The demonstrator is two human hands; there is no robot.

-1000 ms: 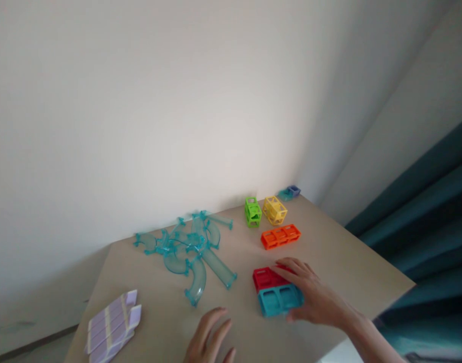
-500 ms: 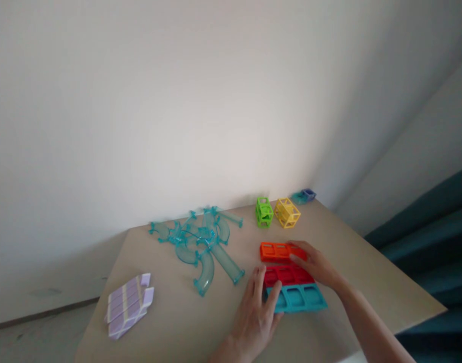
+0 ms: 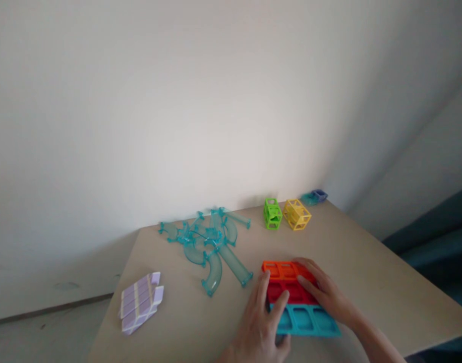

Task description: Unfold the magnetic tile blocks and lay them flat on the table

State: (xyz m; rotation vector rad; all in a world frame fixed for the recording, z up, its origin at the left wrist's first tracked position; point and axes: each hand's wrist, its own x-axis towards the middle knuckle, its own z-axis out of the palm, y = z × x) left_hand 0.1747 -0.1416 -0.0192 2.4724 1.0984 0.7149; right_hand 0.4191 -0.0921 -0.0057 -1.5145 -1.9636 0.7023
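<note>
Three flat frame blocks lie side by side on the beige table [image 3: 386, 282]: an orange block [image 3: 282, 269] farthest, a red block [image 3: 286, 292] in the middle, a teal block [image 3: 306, 322] nearest me. My left hand [image 3: 259, 325] rests at their left ends, fingers touching the red and teal blocks. My right hand [image 3: 325, 292] lies across the right part of the orange and red blocks, fingers spread flat on them.
A pile of clear teal curved track pieces [image 3: 212, 244] lies left of the blocks. A green cube frame [image 3: 272, 214] and a yellow cube frame [image 3: 297, 214] stand by the wall, a small blue piece [image 3: 317, 195] in the corner. Lilac tiles [image 3: 140, 302] sit near the table's left edge.
The orange block has come from farther back to lie against the red block. My left hand moved up to the blocks' left ends and my right hand now lies over them.
</note>
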